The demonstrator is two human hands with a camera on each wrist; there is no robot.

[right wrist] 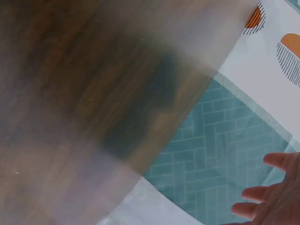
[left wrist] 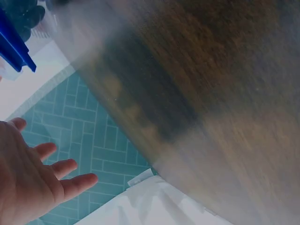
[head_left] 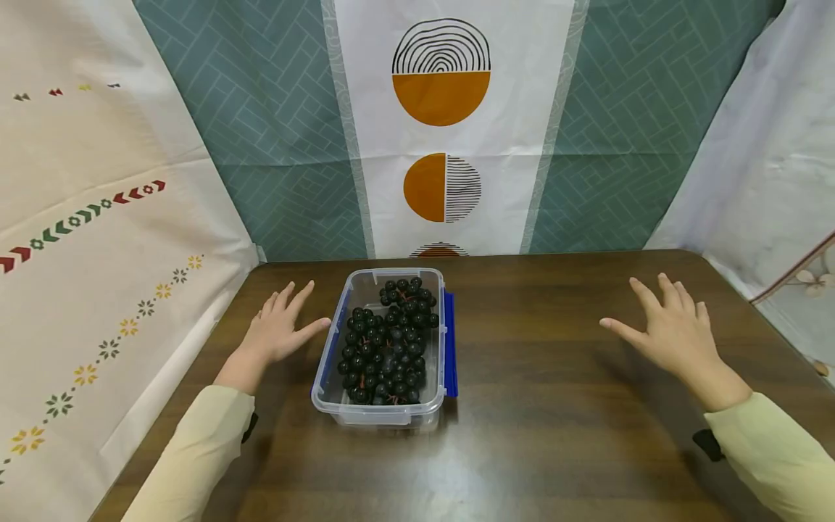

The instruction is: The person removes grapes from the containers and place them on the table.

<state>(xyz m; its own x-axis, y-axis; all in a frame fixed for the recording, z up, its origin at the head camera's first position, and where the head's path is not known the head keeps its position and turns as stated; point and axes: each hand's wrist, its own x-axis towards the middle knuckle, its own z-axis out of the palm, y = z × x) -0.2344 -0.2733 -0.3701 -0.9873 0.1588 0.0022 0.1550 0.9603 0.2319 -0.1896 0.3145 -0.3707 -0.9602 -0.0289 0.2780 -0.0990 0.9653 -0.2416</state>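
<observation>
A clear plastic container (head_left: 333, 402) with blue edging stands left of the table's middle. Inside it lie bunches of dark grapes (head_left: 385, 355). My left hand (head_left: 277, 326) hovers to the left of the container, fingers spread, with the thumb tip right at its rim in the head view. Far to the right, my right hand (head_left: 678, 337) is held over the table with fingers spread and nothing in it. In the left wrist view, part of the container's blue flap (left wrist: 14, 44) shows at the upper left.
The dark wooden table (head_left: 535, 435) reaches back to a green patterned cloth (head_left: 280, 116) with a white printed panel (head_left: 515, 94). White cloths hang along the left side (head_left: 78, 312) and the right side (head_left: 763, 181). A blue flap hangs from the container's right side.
</observation>
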